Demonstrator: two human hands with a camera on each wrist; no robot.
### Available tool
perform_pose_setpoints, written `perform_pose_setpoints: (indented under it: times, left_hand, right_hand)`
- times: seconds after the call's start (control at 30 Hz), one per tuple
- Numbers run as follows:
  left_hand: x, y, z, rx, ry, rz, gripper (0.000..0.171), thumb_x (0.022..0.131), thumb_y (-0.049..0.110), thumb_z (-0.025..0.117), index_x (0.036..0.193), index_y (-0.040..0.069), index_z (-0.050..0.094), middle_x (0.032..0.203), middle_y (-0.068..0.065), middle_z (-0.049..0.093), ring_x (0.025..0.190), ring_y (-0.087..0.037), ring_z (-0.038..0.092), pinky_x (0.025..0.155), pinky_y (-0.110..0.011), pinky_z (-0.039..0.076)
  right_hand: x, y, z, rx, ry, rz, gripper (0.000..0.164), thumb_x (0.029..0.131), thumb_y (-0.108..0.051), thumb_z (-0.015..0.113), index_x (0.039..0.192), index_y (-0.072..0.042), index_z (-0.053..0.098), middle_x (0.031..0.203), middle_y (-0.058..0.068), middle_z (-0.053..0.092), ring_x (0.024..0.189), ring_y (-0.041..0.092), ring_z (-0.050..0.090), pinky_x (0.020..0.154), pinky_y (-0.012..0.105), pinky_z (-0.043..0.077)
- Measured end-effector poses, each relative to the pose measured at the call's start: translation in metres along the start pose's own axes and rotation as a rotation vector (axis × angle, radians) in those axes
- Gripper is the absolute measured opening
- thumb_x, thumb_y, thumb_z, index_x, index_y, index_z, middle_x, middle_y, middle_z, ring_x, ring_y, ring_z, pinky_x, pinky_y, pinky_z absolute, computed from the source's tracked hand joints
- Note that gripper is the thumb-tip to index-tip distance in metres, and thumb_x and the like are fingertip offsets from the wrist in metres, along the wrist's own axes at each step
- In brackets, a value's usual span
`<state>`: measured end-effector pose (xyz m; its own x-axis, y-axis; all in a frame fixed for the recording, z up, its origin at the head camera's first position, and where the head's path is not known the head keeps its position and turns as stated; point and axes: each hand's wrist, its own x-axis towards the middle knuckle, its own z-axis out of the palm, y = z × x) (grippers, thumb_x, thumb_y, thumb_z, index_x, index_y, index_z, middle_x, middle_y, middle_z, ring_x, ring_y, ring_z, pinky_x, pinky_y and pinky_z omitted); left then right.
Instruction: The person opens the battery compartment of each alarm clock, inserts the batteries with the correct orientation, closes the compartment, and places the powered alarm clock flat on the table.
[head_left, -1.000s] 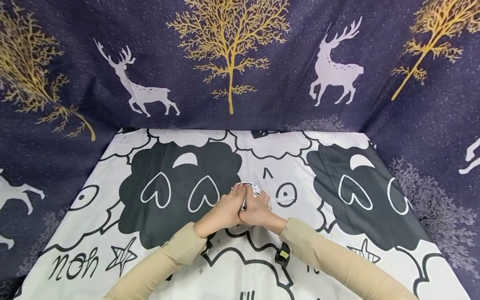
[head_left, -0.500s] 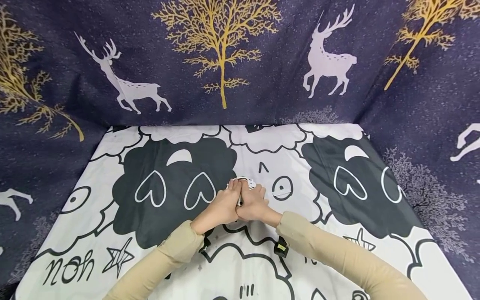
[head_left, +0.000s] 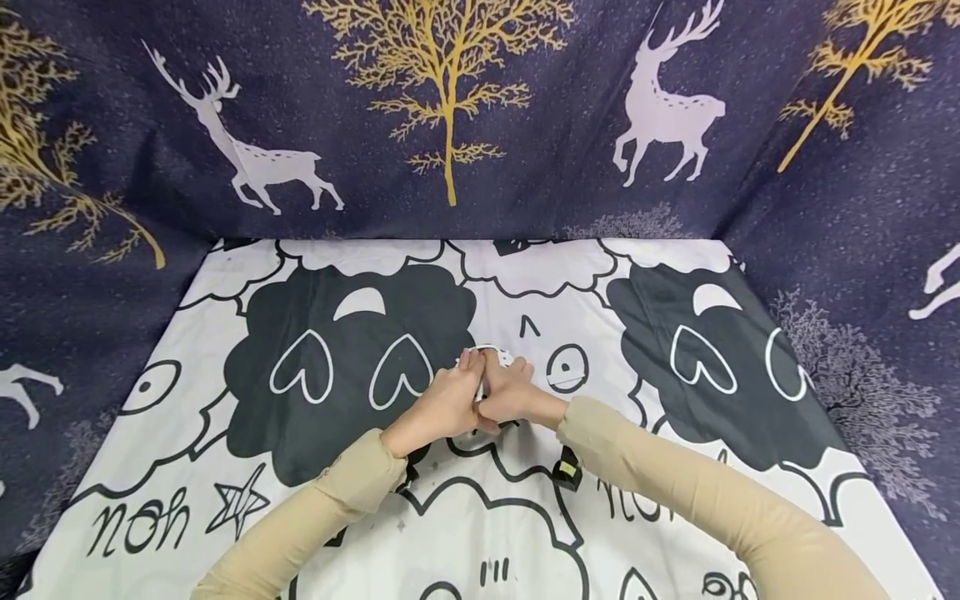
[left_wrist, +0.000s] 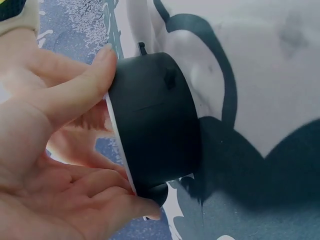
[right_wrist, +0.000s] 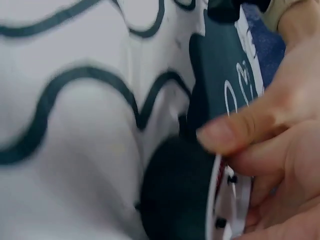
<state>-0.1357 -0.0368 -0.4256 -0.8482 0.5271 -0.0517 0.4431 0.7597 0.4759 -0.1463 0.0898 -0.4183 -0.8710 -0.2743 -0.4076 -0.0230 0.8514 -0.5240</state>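
Note:
Both hands meet at the middle of the cloth, around a small round thing with a black case [left_wrist: 155, 120] and a white rim. In the left wrist view, a thin peg sticks out at its top and a rounded black knob [left_wrist: 154, 194] at its bottom. My left hand [head_left: 442, 402] grips it by the edge, thumb at the upper rim and fingers beneath. My right hand [head_left: 516, 392] holds the other side, its thumb [right_wrist: 220, 135] pressed on the rim. Black marks show on its white front in the right wrist view. From the head, the hands hide most of it.
A white cloth [head_left: 517, 525] printed with black cartoon sheep covers the surface. Dark blue curtains [head_left: 397, 200] with deer and golden trees stand behind and at both sides. A black wrist device [head_left: 567, 468] shows under the right sleeve.
The head view has shifted slightly. Both hands stay together on the round thing. A small dark part with a shiny end, seen between them before, is now hidden.

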Motion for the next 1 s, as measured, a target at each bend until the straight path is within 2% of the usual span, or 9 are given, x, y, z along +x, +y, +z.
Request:
perform_pose_setpoints:
  times: [0.07,0.17,0.37,0.47,0.57,0.7,0.77,0.9,1.0]
  left_hand:
    - [0.002,0.001,0.0,-0.013,-0.004,0.0,0.106,0.06,0.041,0.083,0.137,-0.01,0.031,0.139,-0.034,0.031,0.128,-0.043,0.035,0.095,-0.048,0.043]
    - [0.003,0.002,0.0,-0.045,-0.005,-0.008,0.109,0.059,0.04,0.084,0.138,-0.009,0.029,0.14,-0.034,0.03,0.123,-0.046,0.041,0.092,-0.047,0.045]
    - [0.004,0.001,0.003,-0.016,0.053,0.006,0.106,0.056,0.041,0.085,0.135,-0.008,0.035,0.134,-0.034,0.038,0.105,-0.044,0.057,0.082,-0.048,0.05]
    - [0.006,-0.001,0.006,0.002,0.05,0.006,0.104,0.056,0.042,0.085,0.133,-0.008,0.036,0.133,-0.033,0.041,0.101,-0.041,0.059,0.08,-0.047,0.05]
    - [0.008,-0.001,0.006,-0.013,0.037,0.008,0.104,0.058,0.041,0.084,0.135,-0.008,0.034,0.135,-0.033,0.038,0.111,-0.043,0.054,0.085,-0.05,0.047]
    - [0.009,-0.003,0.003,-0.032,-0.004,0.029,0.103,0.061,0.038,0.083,0.138,-0.006,0.03,0.14,-0.033,0.03,0.13,-0.042,0.033,0.092,-0.055,0.041]
    - [0.009,-0.006,-0.001,-0.035,-0.021,0.052,0.101,0.062,0.037,0.083,0.138,-0.004,0.031,0.141,-0.034,0.028,0.132,-0.042,0.03,0.092,-0.054,0.042]
    - [0.008,-0.008,-0.006,-0.056,-0.054,0.071,0.1,0.061,0.035,0.083,0.138,-0.003,0.031,0.141,-0.034,0.028,0.132,-0.042,0.029,0.093,-0.053,0.041]
    - [0.005,-0.008,-0.003,-0.048,-0.081,0.053,0.101,0.063,0.036,0.082,0.14,-0.003,0.028,0.143,-0.032,0.026,0.135,-0.039,0.024,0.094,-0.054,0.04]
  right_hand:
    - [0.001,-0.001,-0.006,-0.033,-0.031,0.011,0.076,0.071,-0.015,0.066,0.135,-0.008,0.028,0.114,0.029,0.043,0.095,0.035,0.031,0.077,0.039,0.027]
    - [0.002,-0.003,-0.01,-0.099,-0.061,0.027,0.078,0.07,-0.016,0.067,0.137,-0.008,0.027,0.114,0.025,0.047,0.093,0.034,0.033,0.076,0.038,0.027]
    - [0.003,-0.007,-0.01,-0.182,-0.044,0.066,0.077,0.071,-0.023,0.066,0.136,-0.008,0.028,0.112,0.029,0.046,0.099,0.04,0.039,0.077,0.045,0.04]
    - [0.005,-0.007,-0.008,-0.196,-0.049,0.089,0.075,0.071,-0.025,0.065,0.134,-0.008,0.028,0.113,0.031,0.044,0.101,0.042,0.039,0.079,0.049,0.041]
    - [0.007,-0.002,-0.01,-0.185,-0.034,0.079,0.076,0.07,-0.026,0.068,0.134,-0.01,0.03,0.114,0.031,0.045,0.102,0.042,0.04,0.079,0.049,0.042]
    - [0.008,0.012,-0.012,-0.127,0.016,-0.024,0.077,0.072,-0.033,0.073,0.136,-0.014,0.034,0.119,0.029,0.047,0.107,0.043,0.041,0.08,0.051,0.042]
    - [0.008,0.019,-0.012,-0.099,0.041,-0.088,0.077,0.073,-0.037,0.073,0.137,-0.015,0.034,0.12,0.028,0.049,0.11,0.044,0.04,0.082,0.053,0.042]
    - [0.007,0.025,-0.013,-0.04,0.015,-0.15,0.075,0.077,-0.041,0.069,0.138,-0.016,0.033,0.118,0.026,0.051,0.112,0.044,0.038,0.086,0.053,0.038]
    - [0.008,0.031,-0.014,0.043,-0.04,-0.159,0.068,0.082,-0.039,0.065,0.139,-0.02,0.034,0.127,0.022,0.048,0.117,0.044,0.036,0.09,0.055,0.034]
